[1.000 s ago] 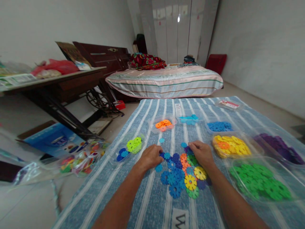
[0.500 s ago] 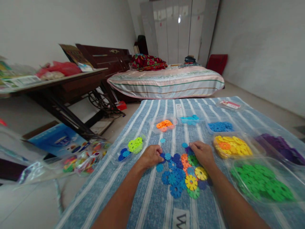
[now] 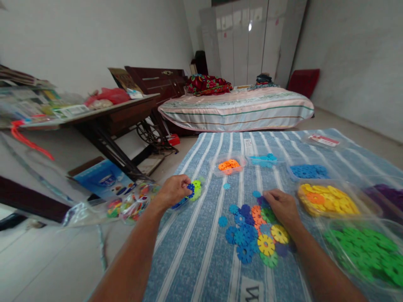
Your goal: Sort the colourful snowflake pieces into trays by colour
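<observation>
My left hand point(image 3: 176, 188) pinches a dark blue snowflake disc point(image 3: 190, 191) above the clear tray at the left, which holds yellow-green discs point(image 3: 197, 193) and dark blue ones. By the upper right of a mixed pile, my right hand point(image 3: 278, 203) has its fingers curled down over a purple disc point(image 3: 260, 200); whether it grips the disc is hard to see. The pile holds blue discs point(image 3: 242, 235), yellow discs point(image 3: 266, 244), orange discs point(image 3: 258, 214) and green ones. Single light blue discs point(image 3: 226, 186) lie apart on the striped cloth.
Clear trays ring the pile: orange discs point(image 3: 228, 166), light blue discs point(image 3: 266, 159), blue discs point(image 3: 309, 171), yellow discs point(image 3: 330, 199), green discs point(image 3: 365, 251) and purple discs point(image 3: 385, 197). A lid point(image 3: 324, 140) lies at the far right. Bagged items point(image 3: 132, 205) sit left of the cloth.
My left hand has moved left from the pile to the left tray, carrying the dark blue disc. My right hand stays by the pile. The view has turned slightly left.
</observation>
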`<state>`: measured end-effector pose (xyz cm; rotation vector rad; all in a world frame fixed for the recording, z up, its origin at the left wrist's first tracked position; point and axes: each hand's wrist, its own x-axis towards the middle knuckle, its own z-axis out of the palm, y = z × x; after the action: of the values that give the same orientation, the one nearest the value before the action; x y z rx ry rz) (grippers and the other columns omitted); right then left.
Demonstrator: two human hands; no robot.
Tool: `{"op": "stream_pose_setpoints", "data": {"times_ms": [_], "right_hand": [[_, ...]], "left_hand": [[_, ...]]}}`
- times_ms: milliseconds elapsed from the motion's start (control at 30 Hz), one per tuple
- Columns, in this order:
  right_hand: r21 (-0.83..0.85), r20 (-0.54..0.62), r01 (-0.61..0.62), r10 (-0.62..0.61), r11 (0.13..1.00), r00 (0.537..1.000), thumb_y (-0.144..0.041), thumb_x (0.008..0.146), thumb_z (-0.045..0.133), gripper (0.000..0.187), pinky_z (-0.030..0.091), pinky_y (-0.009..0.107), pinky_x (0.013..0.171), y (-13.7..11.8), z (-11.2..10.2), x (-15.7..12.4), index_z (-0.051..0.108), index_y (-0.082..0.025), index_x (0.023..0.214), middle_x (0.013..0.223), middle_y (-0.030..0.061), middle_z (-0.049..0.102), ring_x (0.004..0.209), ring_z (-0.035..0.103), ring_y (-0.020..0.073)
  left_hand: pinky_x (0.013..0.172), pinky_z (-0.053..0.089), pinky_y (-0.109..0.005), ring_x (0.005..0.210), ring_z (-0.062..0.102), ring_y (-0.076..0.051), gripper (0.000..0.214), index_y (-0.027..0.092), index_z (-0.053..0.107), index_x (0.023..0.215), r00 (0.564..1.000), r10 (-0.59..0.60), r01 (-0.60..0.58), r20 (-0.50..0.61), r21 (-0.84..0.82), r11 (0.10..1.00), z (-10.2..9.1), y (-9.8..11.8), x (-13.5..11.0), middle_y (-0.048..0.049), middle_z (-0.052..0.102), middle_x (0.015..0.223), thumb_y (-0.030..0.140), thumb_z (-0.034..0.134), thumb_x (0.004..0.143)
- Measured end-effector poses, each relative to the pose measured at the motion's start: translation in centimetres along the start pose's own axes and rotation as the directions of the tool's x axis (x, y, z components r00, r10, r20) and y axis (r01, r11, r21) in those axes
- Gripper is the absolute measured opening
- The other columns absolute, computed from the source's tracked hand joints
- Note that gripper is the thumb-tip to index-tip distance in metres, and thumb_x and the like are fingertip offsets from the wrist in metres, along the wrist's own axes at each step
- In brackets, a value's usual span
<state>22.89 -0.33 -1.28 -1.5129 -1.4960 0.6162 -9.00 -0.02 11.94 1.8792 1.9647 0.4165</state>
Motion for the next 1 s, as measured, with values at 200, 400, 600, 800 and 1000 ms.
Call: {"op": "stream_pose_setpoints", "data": {"times_ms": [200, 400, 600, 800, 1000], "right_hand": [[-0.013, -0.001, 0.014, -0.014, 1.000, 1.000, -0.045, 0.076, 0.047, 0.035, 0.040, 0.026, 0.061, 0.0, -0.1, 0.0, 0.068, -0.019, 0.068, 0.067, 0.0007, 0.065, 0.065, 0.058, 0.0166], [-0.025, 0.008, -0.004, 0.004, 1.000, 1.000, -0.044, 0.074, 0.048, 0.033, 0.041, 0.025, 0.062, -0.3, -0.3, -0.1, 0.069, -0.019, 0.068, 0.067, -0.0001, 0.067, 0.065, 0.060, 0.0168], [-0.040, 0.027, -0.010, 0.011, 0.999, 1.000, -0.047, 0.074, 0.048, 0.036, 0.042, 0.026, 0.063, -0.1, -0.4, -0.1, 0.069, -0.019, 0.070, 0.069, 0.0003, 0.067, 0.066, 0.060, 0.0176], [-0.039, 0.040, -0.037, 0.039, 0.999, 0.998, -0.049, 0.073, 0.049, 0.036, 0.041, 0.026, 0.062, -0.2, -0.5, -0.2, 0.069, -0.020, 0.068, 0.067, -0.0002, 0.066, 0.065, 0.060, 0.0178], [-0.042, 0.036, -0.045, 0.046, 0.998, 0.998, -0.047, 0.072, 0.050, 0.033, 0.042, 0.027, 0.064, -0.3, -0.5, -0.2, 0.069, -0.020, 0.069, 0.070, 0.0003, 0.068, 0.068, 0.061, 0.0184]], "left_hand": [[0.054, 0.033, -0.019, 0.061, 0.053, -0.012, 0.014, 0.016, 0.063, 0.071, 0.996, -0.074, 0.047, 0.054, 0.392, 0.919, -1.5, -2.9, 1.1, 0.0016, 0.059, 0.063, 0.014, 0.060, 0.058], [0.066, 0.042, -0.019, 0.082, 0.060, -0.016, 0.027, 0.019, 0.065, 0.091, 0.988, -0.141, 0.068, 0.065, 0.636, 0.769, -1.4, -4.0, 1.8, -0.0045, 0.067, 0.090, 0.015, 0.055, 0.066], [0.075, 0.048, -0.033, 0.095, 0.061, -0.027, 0.032, 0.015, 0.064, 0.097, 0.979, -0.204, 0.133, 0.015, 0.711, 0.690, -0.6, -2.8, 1.2, -0.0151, 0.065, 0.102, 0.010, 0.048, 0.070], [0.075, 0.048, -0.038, 0.095, 0.061, -0.029, 0.029, 0.014, 0.067, 0.090, 0.975, -0.193, 0.058, 0.106, 0.722, 0.690, -0.1, -1.3, 0.2, -0.0166, 0.066, 0.100, 0.011, 0.046, 0.071], [0.068, 0.048, -0.031, 0.084, 0.063, -0.026, 0.021, 0.015, 0.068, 0.078, 0.956, -0.213, 0.014, 0.204, 0.689, 0.725, 0.3, -1.8, 0.8, -0.0135, 0.068, 0.087, 0.016, 0.057, 0.061]]}}
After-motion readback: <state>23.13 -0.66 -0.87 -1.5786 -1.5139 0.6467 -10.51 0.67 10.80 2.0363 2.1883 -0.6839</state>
